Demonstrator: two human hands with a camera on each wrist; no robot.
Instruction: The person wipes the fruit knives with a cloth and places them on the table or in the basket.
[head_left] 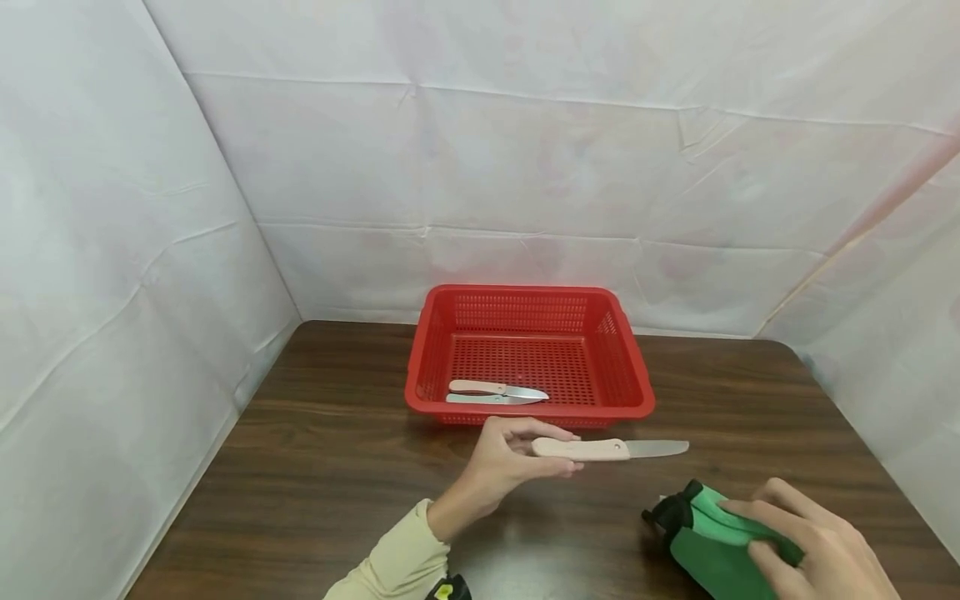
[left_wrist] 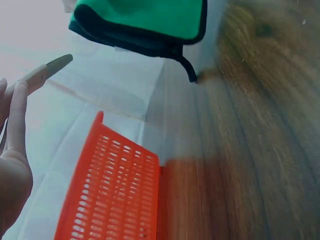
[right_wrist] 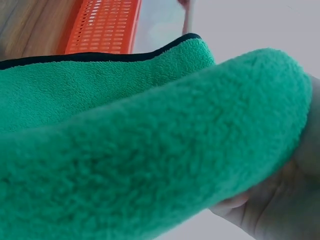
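Note:
My left hand (head_left: pixel 506 462) pinches a knife (head_left: pixel 585 450) by the end of its pale handle, with the blade pointing right, in front of the basket. In the left wrist view the same knife (left_wrist: pixel 37 79) shows at the left edge. To the right, my right hand (head_left: pixel 817 537) grips a folded green cloth (head_left: pixel 723 542) with black edging, thumb on one side and fingers on the other. Its fuzzy surface fills much of the right wrist view, where the cloth (right_wrist: pixel 150 150) hides most of the fingers. Blade and cloth are apart.
A red plastic basket (head_left: pixel 645 392) with perforated walls stands at the back of the dark wooden table (head_left: pixel 315 450). Inside lie a pale-handled knife (head_left: pixel 480 387) and another knife (head_left: pixel 480 399) side by side. White sheeting (head_left: pixel 525 167) hangs behind the table and along both sides.

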